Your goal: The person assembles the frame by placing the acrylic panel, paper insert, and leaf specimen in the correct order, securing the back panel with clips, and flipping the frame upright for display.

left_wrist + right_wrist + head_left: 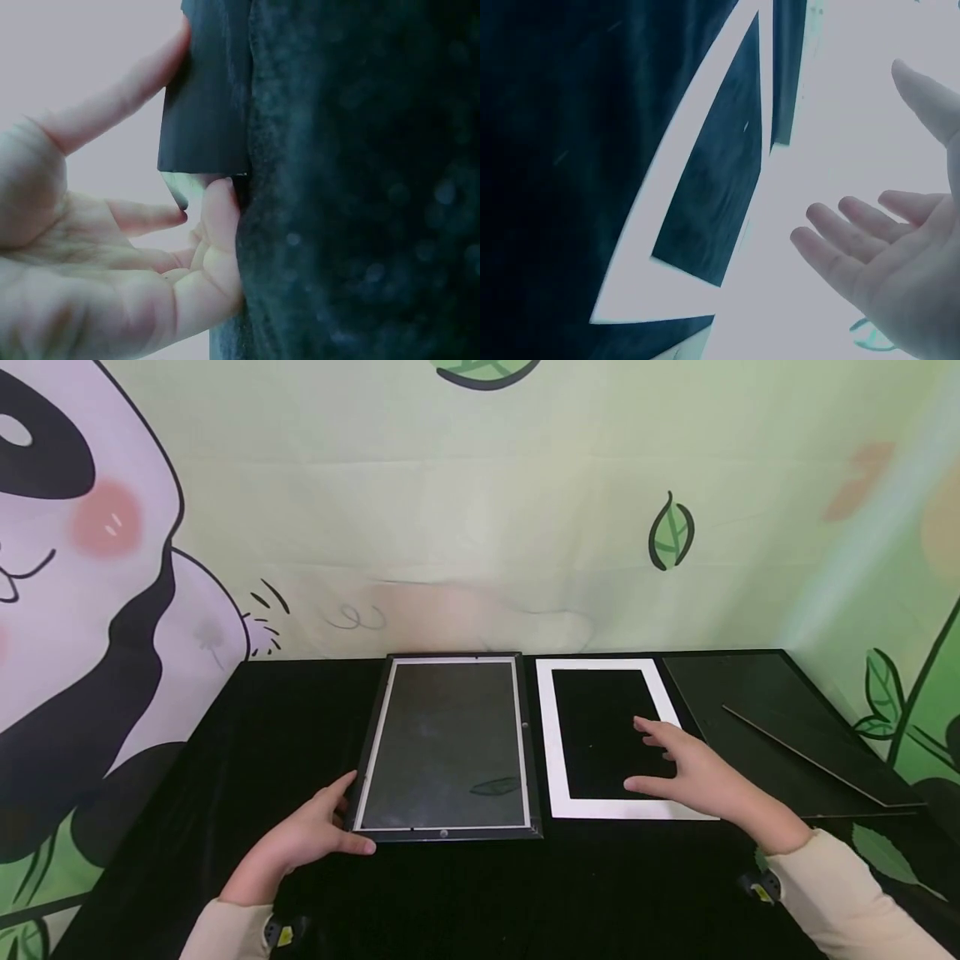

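A black picture frame [453,837] with a pale inner edge and a reflective pane [450,743] lies on the black-covered table. At its near left corner my left hand [311,835] holds the frame, thumb along the near side and fingers at the left side. The left wrist view shows the thumb on the dark frame edge [206,97] and the other fingers curled by the corner. To the right lies a white rectangular mat [558,760] with a cut-out middle. My right hand [697,772] hovers over the mat's right side, fingers spread and holding nothing.
A dark flat board [750,685] lies at the far right, with a thin raised edge [802,752] running slantwise across it. Behind the table hangs a printed cloth [480,510] with a panda and leaves. Black cloth [465,902] covers the table.
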The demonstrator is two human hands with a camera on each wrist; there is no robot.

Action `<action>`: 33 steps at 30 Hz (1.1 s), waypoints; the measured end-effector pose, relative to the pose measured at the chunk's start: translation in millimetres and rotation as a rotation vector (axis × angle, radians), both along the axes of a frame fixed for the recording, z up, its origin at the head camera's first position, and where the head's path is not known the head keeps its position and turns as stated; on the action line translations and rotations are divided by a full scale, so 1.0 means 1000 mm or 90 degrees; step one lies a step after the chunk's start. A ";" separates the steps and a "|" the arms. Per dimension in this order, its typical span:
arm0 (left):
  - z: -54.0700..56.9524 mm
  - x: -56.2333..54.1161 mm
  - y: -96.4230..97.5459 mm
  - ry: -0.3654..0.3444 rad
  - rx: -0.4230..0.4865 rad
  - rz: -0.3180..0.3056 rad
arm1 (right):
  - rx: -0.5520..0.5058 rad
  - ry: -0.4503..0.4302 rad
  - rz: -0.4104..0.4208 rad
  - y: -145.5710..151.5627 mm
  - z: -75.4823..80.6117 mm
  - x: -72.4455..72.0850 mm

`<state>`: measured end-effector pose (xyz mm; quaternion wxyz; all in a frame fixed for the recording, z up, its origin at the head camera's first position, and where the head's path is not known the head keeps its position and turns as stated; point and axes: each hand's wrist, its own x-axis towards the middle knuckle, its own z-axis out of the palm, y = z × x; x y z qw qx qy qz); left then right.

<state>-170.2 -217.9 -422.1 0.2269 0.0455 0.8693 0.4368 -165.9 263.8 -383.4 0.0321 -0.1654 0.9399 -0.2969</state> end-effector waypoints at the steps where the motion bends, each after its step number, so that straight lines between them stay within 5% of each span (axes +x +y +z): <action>1: 0.000 0.000 0.000 0.001 0.003 0.000 | -0.001 -0.004 -0.013 0.004 0.000 0.001; 12: 0.003 0.001 0.001 0.010 -0.008 0.000 | 0.031 -0.054 -0.120 0.041 -0.015 0.000; 33: 0.006 0.003 0.004 0.011 -0.009 0.008 | 0.062 -0.114 -0.147 0.065 -0.035 -0.010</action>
